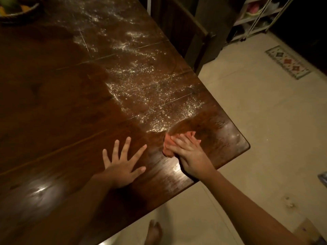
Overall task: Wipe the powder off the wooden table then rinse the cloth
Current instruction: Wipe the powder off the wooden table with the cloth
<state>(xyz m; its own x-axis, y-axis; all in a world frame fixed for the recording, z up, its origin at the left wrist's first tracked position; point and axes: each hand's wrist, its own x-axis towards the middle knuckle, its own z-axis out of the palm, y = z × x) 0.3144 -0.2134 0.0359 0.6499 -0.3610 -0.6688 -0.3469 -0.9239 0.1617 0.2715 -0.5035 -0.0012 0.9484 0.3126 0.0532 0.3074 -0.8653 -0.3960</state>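
Note:
A dark wooden table (58, 106) fills the left and middle of the head view. White powder (141, 82) lies in a wide band along its right side, from the far end down to near the front corner. A pink cloth (168, 145) lies on the table near that corner, just below the powder's lower edge. My right hand (189, 154) presses flat on the cloth, fingers covering most of it. My left hand (123, 163) rests flat on the bare wood to the left of the cloth, fingers spread, holding nothing.
A basket of fruit (16, 9) stands at the table's far left. A wooden chair (191, 32) stands at the table's right side. A white rack (254, 16) and a small patterned rug (288, 61) are on the tiled floor (256, 121). My bare foot (154, 232) shows below the table edge.

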